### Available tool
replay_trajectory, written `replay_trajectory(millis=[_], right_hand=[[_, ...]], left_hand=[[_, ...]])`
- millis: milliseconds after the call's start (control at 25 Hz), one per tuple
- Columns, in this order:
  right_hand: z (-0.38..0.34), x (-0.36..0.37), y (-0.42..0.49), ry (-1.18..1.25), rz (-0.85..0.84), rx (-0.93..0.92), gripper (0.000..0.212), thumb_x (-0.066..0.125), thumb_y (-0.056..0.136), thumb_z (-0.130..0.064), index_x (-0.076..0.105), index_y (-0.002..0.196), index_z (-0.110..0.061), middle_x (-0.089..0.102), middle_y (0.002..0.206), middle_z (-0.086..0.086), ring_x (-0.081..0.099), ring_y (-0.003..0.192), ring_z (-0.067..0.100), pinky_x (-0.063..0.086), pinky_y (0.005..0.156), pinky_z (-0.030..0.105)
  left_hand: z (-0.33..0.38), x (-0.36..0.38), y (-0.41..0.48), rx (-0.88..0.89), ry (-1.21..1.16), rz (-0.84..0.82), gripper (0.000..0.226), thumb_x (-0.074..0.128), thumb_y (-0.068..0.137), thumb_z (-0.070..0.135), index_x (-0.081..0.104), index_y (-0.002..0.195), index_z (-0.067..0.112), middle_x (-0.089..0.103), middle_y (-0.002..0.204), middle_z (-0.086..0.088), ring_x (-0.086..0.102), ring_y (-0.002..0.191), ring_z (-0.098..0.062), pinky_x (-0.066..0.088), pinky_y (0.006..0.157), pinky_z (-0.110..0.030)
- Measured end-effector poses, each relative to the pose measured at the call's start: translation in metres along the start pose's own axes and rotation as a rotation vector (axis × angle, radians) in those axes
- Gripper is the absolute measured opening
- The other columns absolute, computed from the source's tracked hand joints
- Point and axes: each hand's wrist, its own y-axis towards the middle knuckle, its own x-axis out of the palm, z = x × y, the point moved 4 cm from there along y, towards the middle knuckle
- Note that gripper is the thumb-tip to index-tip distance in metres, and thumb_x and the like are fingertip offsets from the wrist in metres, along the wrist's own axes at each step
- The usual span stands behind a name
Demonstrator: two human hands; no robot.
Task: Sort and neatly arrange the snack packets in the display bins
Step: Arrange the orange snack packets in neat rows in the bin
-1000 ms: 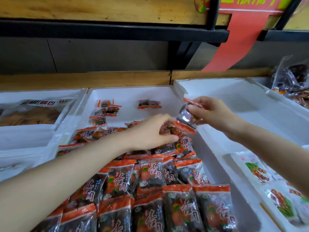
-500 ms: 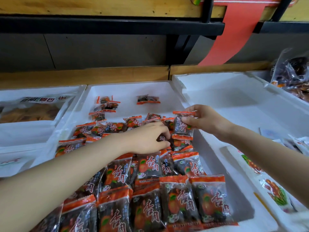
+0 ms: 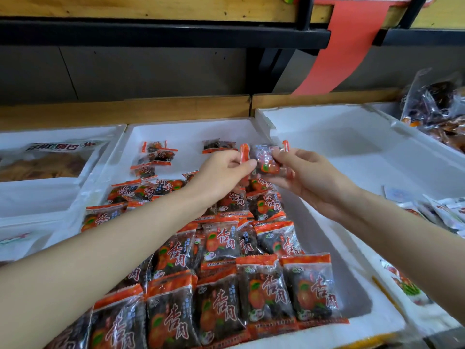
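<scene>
A white foam bin (image 3: 191, 129) in the middle holds many orange-and-black snack packets. Neat overlapping rows (image 3: 266, 290) fill its near half. Loose packets (image 3: 156, 157) lie scattered at the back. One packet (image 3: 265, 159) is held sideways above the rows, over the bin's right side. My left hand (image 3: 221, 175) pinches its left orange end. My right hand (image 3: 309, 177) grips its right end and underside.
Left foam bin (image 3: 63, 187) holds a large bag of tan snacks. The right foam bin (image 3: 352, 127) has pale packets (image 3: 440, 210) at its near right. Clear bags of dark snacks (image 3: 437, 104) sit far right. A black shelf rail and red banner (image 3: 347, 44) hang above.
Both hands rose from the rows and came together. The packet in my right hand turned sideways, and my left hand took hold of its other end.
</scene>
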Motion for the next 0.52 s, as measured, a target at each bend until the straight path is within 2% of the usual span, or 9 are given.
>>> replay_trajectory(millis=[80, 200, 280, 360, 440, 520], right_hand=[[-0.002, -0.006, -0.01, -0.234, -0.03, 0.001, 0.024, 0.062, 0.088, -0.016, 0.056, 0.108, -0.003, 0.067, 0.083, 0.012, 0.066, 0.065, 0.013, 0.058, 0.065, 0.023], [-0.004, -0.008, -0.021, -0.625, -0.169, -0.049, 0.015, 0.066, 0.084, -0.022, 0.062, 0.097, -0.015, 0.07, 0.079, 0.004, 0.065, 0.069, 0.009, 0.054, 0.066, 0.019], [-0.005, -0.007, -0.02, -0.728, -0.149, -0.13, 0.014, 0.062, 0.086, -0.028, 0.067, 0.09, -0.016, 0.07, 0.079, 0.001, 0.063, 0.07, 0.007, 0.049, 0.064, 0.013], [-0.007, -0.012, -0.011, -0.782, -0.065, -0.195, 0.021, 0.062, 0.086, -0.031, 0.069, 0.092, -0.012, 0.07, 0.082, 0.005, 0.063, 0.071, 0.014, 0.049, 0.07, 0.02], [-0.006, -0.02, 0.004, -0.799, -0.004, -0.189, 0.026, 0.063, 0.087, -0.032, 0.068, 0.1, -0.01, 0.071, 0.089, 0.011, 0.067, 0.078, 0.02, 0.053, 0.078, 0.034], [0.002, -0.025, 0.016, -0.927, -0.008, -0.129, 0.027, 0.063, 0.087, -0.032, 0.068, 0.096, -0.007, 0.071, 0.089, 0.015, 0.066, 0.077, 0.021, 0.052, 0.076, 0.038]], left_hand=[[0.007, 0.0, -0.001, -0.014, -0.119, -0.003, 0.02, 0.052, 0.098, 0.018, 0.062, 0.106, 0.003, 0.069, 0.099, -0.015, 0.065, 0.076, -0.018, 0.054, 0.06, -0.02], [0.02, 0.0, 0.002, 0.139, 0.071, 0.021, 0.017, 0.057, 0.094, 0.019, 0.064, 0.107, 0.01, 0.068, 0.092, -0.008, 0.065, 0.078, -0.02, 0.055, 0.065, -0.025], [0.027, 0.003, 0.002, 0.207, 0.164, 0.024, 0.016, 0.061, 0.092, 0.023, 0.064, 0.104, 0.013, 0.067, 0.088, -0.004, 0.064, 0.08, -0.017, 0.053, 0.073, -0.029], [0.027, 0.007, 0.0, 0.23, 0.271, 0.026, 0.019, 0.057, 0.094, 0.028, 0.057, 0.109, 0.018, 0.061, 0.086, 0.006, 0.058, 0.079, -0.007, 0.046, 0.072, -0.023], [0.019, 0.006, -0.006, 0.232, 0.453, -0.02, 0.031, 0.048, 0.098, 0.034, 0.048, 0.125, 0.019, 0.057, 0.105, 0.009, 0.053, 0.092, -0.004, 0.041, 0.08, -0.02], [0.006, 0.001, -0.015, 0.279, 0.711, -0.106, 0.039, 0.041, 0.1, 0.037, 0.044, 0.135, 0.021, 0.05, 0.13, 0.006, 0.049, 0.116, -0.01, 0.037, 0.097, -0.026]])
